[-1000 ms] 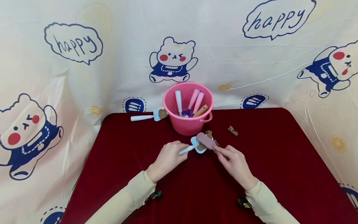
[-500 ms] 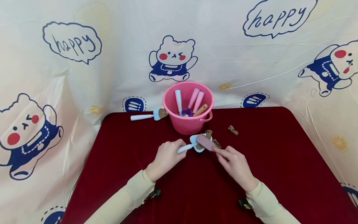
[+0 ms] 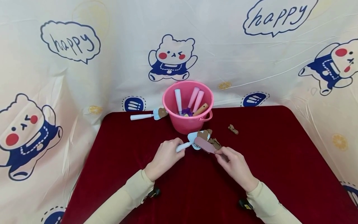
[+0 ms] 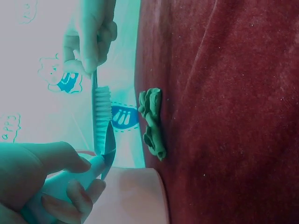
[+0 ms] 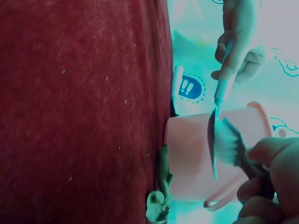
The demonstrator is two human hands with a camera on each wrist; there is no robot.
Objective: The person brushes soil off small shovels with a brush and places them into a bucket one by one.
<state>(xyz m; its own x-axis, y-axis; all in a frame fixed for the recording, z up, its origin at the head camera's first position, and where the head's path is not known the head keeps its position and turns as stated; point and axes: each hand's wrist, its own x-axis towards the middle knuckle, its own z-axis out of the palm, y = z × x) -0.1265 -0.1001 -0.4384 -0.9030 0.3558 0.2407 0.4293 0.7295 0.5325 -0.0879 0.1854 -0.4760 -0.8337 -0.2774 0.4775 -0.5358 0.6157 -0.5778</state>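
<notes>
My left hand (image 3: 165, 158) grips the pale blue handle of a small toy shovel (image 3: 192, 137), its blade pointing right. A brown patch shows on the blade in the head view. My right hand (image 3: 236, 165) pinches the end of a pinkish brush (image 3: 205, 145), fingers curled and thumb along it. In the left wrist view, the brush's bristles (image 4: 103, 112) face the shovel blade (image 4: 109, 144) right at its surface, both above the table. Behind the brush, a brown clay-like lump (image 3: 215, 143) lies on the red cloth, close under the tools.
A pink bucket (image 3: 187, 124) stands at the back, several handles sticking up inside. Against its left side lies a second blue-handled shovel (image 3: 142, 116) with a brown tip. A small brown piece (image 3: 232, 129) sits right of the bucket on the red cloth (image 3: 279, 155). A printed curtain hangs behind.
The shovel has shifted slightly left and away from me. The brush has slid toward the blade's near edge, leaving more of the brown patch in sight. Both grips stay the same.
</notes>
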